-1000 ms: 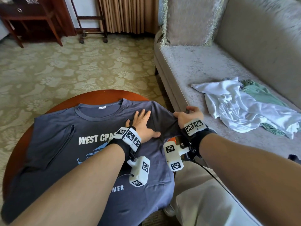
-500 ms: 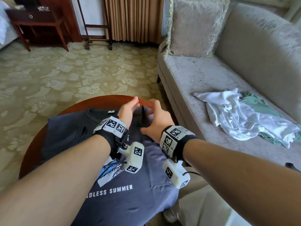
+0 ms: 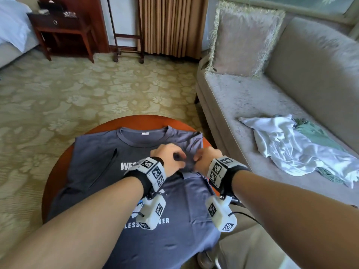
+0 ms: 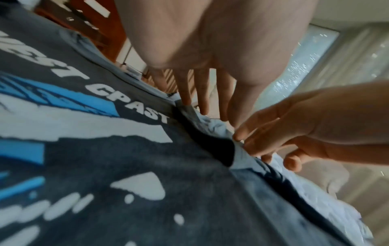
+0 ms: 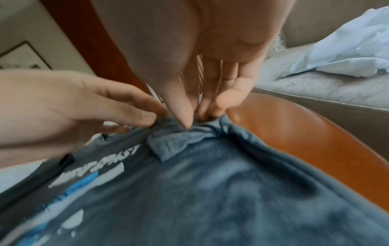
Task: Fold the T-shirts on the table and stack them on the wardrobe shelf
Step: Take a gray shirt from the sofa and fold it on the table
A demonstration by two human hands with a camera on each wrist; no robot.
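A grey-blue T-shirt with white lettering lies face up on the round wooden table, its left sleeve folded in. Its right sleeve is turned inward over the chest and bunched into a small ridge. My left hand and right hand meet at that ridge, knuckles nearly touching. In the right wrist view my right hand pinches the sleeve cloth between thumb and fingers. In the left wrist view my left hand closes its fingertips on the same fold of the T-shirt.
A beige sofa stands right of the table with a crumpled white garment and a green one on its seat and a fringed cushion at the far end. A dark side table stands across the patterned carpet.
A second ago my left hand lay flat on the chest and my right held the sleeve at the table's edge. The sleeve has come inward, and both hands now pinch it together.
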